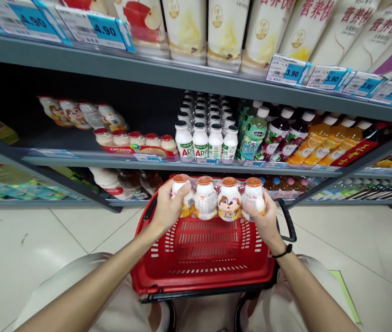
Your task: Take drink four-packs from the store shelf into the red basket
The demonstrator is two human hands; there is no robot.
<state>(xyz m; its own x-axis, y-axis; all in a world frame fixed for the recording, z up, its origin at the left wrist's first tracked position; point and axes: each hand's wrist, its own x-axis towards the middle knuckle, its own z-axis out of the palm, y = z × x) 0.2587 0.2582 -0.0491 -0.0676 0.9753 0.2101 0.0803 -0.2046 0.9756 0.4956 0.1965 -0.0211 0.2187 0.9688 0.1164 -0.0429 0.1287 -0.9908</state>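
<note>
In the head camera's view, a shopper's two hands, set apart, grip opposite ends of a four-bottle pack of orange-capped drinks (206,199), held over the far edge of a red shopping basket (199,279) in a supermarket aisle. The left hand (169,206) is clamped on the leftmost bottle, its thumb across the front; the right hand (267,221), below a black wristband (282,251), is closed around the rightmost, and a cartoon dog faces out between them. Beyond, on the middle shelf (113,161), a red-banded five-bottle pack (135,144) stands along the front edge, left of rows of white AD bottles (200,143); green, dark-red and orange drinks run toward the right end. A similar cartoon pack (82,115) sits farther back near the left end. Blue-and-white price tags (288,70) line the upper shelf's front edge (182,76).
</note>
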